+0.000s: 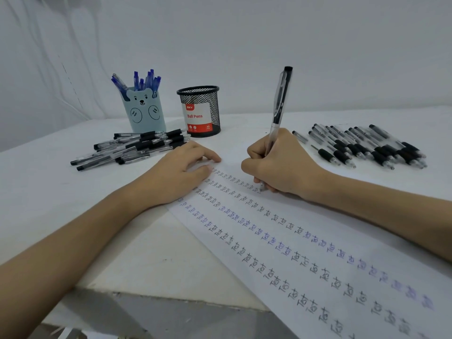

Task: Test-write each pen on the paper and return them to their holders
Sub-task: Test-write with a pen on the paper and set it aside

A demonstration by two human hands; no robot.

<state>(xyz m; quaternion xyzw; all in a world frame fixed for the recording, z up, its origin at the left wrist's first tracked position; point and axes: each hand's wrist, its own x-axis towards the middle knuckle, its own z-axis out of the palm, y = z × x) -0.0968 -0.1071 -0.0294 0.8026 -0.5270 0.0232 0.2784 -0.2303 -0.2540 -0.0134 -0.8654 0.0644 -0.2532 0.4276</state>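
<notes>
Item 1, right hand, frame centre: fingers pinching a black pen, barrel upright, tip on the paper at the end of the top row of marks.

Item 2, left hand, left of centre: fingers lightly spread and slightly curled, resting on the sheet's upper left corner, holding nothing.

Item 3, paper: long sheet running to the lower right, bearing rows of black and blue test marks.

Item 4, bear holder, upper left: holds blue pens.

Item 5, mesh holder, just right of the bear holder: a "Ball Pens" card inside, no pens visible.

Item 6, left pile of black pens, on the worktop before the holders.

Item 7, right row of black pens, right of frame.

Risks, as judged: tested and untested black pens could be confused, since 2 loose groups look alike; the writing hand could smear fresh ink; the sheet could slide if the left hand lifts.
</notes>
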